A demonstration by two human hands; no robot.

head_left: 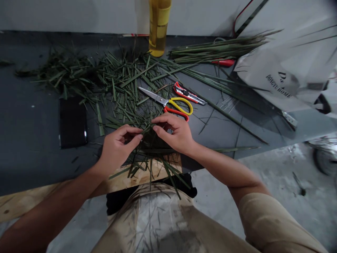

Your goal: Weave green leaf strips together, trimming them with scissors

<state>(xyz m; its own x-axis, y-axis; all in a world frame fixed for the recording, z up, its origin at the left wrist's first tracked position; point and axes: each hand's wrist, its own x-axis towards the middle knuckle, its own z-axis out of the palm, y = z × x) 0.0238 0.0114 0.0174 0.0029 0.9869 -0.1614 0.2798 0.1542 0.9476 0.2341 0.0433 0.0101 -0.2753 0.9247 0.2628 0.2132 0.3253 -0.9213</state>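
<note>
Near the table's front edge, my left hand (117, 146) pinches a green leaf strip (147, 129) between thumb and fingers. My right hand (176, 131) is closed on the same bit of leaf from the other side, with a small gap between the two hands. Exactly how the strip is folded or joined is too small to tell. Just beyond my right hand lie scissors (164, 101) with one yellow and one red handle, blades apart. A red utility knife (188, 94) rests behind them. Cut leaf pieces (123, 102) are heaped beyond my fingers.
A black phone (73, 123) lies at left. A bottle of yellow liquid (158, 31) stands at the back, beside a bundle of long leaves (216, 51). At right is a white printed bag (279, 80). Leaf scraps (168, 168) overhang the wooden table edge (52, 195).
</note>
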